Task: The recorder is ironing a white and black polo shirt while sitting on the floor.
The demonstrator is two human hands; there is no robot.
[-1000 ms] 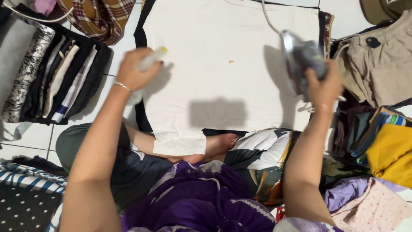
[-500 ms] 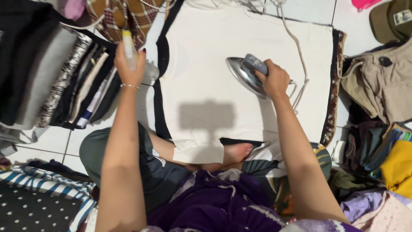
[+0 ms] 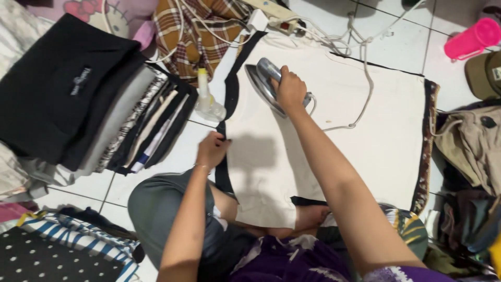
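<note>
Iron [image 3: 265,83] points up-left, right hand [image 3: 288,90] gripping it; left hand [image 3: 211,149] pinches cloth [image 3: 334,141].

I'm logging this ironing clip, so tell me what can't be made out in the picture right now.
Head view, the only one:
- Soleplate of the grey electric iron: faces down onto the white cloth.
- Right hand fingers: wrapped round the iron's handle, hidden beneath.
- Left hand fingertips: curled at the cloth's black edge; grip unclear.
- Pink plastic cup: cut off by the right edge.
</note>
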